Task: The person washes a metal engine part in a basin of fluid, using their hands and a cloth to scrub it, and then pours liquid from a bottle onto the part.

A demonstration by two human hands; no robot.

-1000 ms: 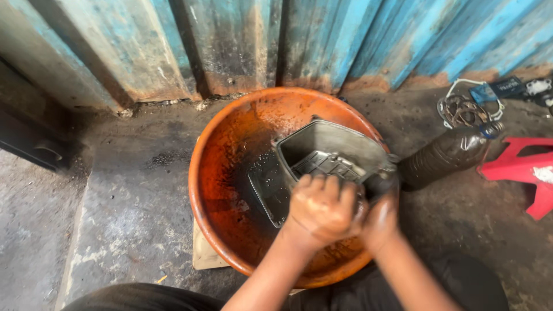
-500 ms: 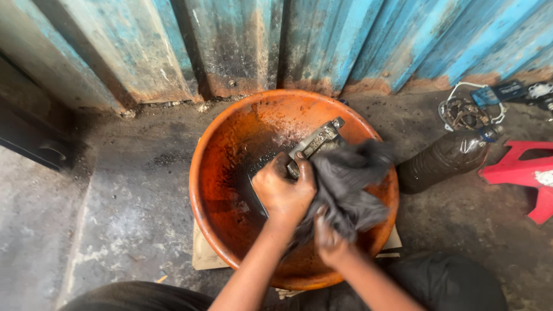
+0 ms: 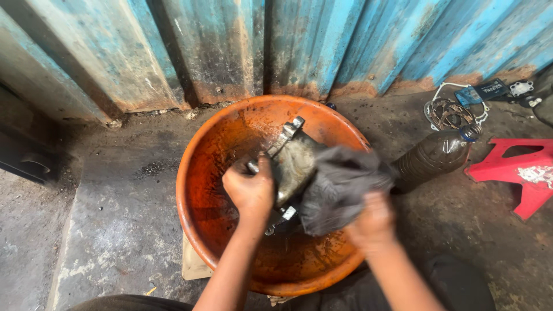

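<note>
Over the orange basin (image 3: 201,190) on the floor, the left hand (image 3: 250,193) has its fingers wrapped around a grey metal casing (image 3: 294,161). The right hand (image 3: 373,222) presses a dark rag (image 3: 340,187) against it, fingers clenched. Grime still shows, so the wiping seems unfinished.

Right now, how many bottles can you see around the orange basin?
1. A dark plastic bottle with a blue cap lies on the ground just right of the orange basin, beside the red stool. Others could be hidden outside the view.
</note>
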